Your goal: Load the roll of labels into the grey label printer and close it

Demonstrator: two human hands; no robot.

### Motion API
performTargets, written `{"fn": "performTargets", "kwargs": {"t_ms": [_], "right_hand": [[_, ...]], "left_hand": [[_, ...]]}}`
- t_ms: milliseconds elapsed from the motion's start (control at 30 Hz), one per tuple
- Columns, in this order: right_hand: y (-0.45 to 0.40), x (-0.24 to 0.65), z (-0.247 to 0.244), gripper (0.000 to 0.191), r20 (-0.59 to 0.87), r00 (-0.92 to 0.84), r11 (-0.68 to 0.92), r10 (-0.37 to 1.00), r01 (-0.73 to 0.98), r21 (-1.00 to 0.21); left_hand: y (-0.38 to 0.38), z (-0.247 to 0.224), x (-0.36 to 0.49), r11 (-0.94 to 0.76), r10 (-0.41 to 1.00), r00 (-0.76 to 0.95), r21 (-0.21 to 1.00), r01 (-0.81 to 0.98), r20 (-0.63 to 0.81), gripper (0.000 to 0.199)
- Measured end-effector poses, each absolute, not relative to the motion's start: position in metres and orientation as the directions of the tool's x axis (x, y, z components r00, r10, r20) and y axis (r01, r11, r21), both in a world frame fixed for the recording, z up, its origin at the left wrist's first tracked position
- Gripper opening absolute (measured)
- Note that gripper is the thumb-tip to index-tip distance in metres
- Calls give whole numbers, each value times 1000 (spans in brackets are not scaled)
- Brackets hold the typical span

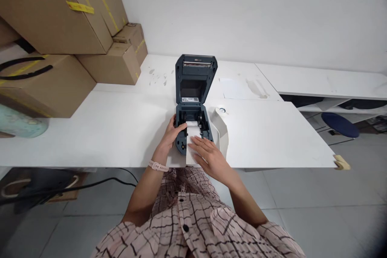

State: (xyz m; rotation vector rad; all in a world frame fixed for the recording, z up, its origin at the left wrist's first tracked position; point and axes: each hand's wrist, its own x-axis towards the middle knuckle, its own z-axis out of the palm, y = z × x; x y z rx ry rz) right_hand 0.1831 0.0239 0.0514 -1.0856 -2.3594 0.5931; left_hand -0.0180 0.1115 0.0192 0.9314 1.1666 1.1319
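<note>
Bears a label, too small to read, inside the printer; runs lengthwise toward the person. Clasps printer with left grip; rests right grip, fingers extended, on paper strip.

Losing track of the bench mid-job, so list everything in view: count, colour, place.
printer: one, dark blue-grey, table centre, lid up
paper: one strip, white, inside printer, running out frontward
curled strip: one, white, right of printer
round piece: one, blue and white, by curled strip
cartons: at least six, brown, left
black straps: on lower carton
container-like item: one, mint green, left edge
table: white, centre
tan roll: one, right table corner
stool: one, blue seat, right
cable: black, lower left
wristband: one, pink, left wrist
left hand: one, printer's left side
right hand: one, flat over paper
</note>
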Motion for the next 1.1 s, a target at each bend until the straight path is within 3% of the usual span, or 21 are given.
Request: {"fn": "performTargets", "kwargs": {"t_ms": [67, 133, 200, 267, 333, 500, 633, 767, 833, 900, 1000, 1100], "right_hand": [[22, 201, 72, 41, 158, -674, 585, 721, 471, -661], [31, 220, 95, 41, 185, -688, 548, 702, 356, -757], [61, 234, 115, 41, 322, -529, 531, 785, 308, -789], [111, 240, 130, 48, 481, -250, 542, 840, 356, -761], [175, 236, 139, 62, 538, -123, 541, 834, 374, -753], [290, 201, 145, 86, 424, -234, 481, 875, 321, -816], [252, 189, 138, 87, 474, -186, 509, 861, 360, -782], [153, 196, 115, 61, 480, -147, 493, 865, 424, -759], [112, 198, 96, 49, 436, -147, 454, 888, 431, -780], [84, 196, 72, 50, 335, -84, 341, 938, 389, -856], [67, 190, 37, 86, 59, -2, 59, 998, 171, -983], [66, 186, 16, 104, -165, -60, -170, 984, -94, -981]], "left_hand": [[96, 19, -15, 202, 979, -1, 968, -148, -204, 79], [71, 16, -9, 186, 980, -47, 976, -115, -192, 87], [44, 12, -2, 203, 974, -83, 975, -91, -211, 101], [20, 7, 4, 195, 975, -90, 978, -74, -201, 105], [5, 3, 6, 197, 976, -87, 979, -45, -200, 110], [-2, -1, 4, 162, 985, -48, 986, -27, -163, 112], [-1, -2, 4, 143, 988, -51, 990, -5, -143, 110], [-4, -1, -1, 181, 983, -33, 983, 17, -180, 115], [-4, 2, -5, 185, 982, -25, 983, -4, -185, 116], [0, 8, -9, 126, 989, -69, 992, -27, -127, 109], [16, 20, -10, 40, 985, -166, 999, 6, -38, 97], [36, 29, -7, 129, 983, -127, 991, -31, -132, 98]]}}
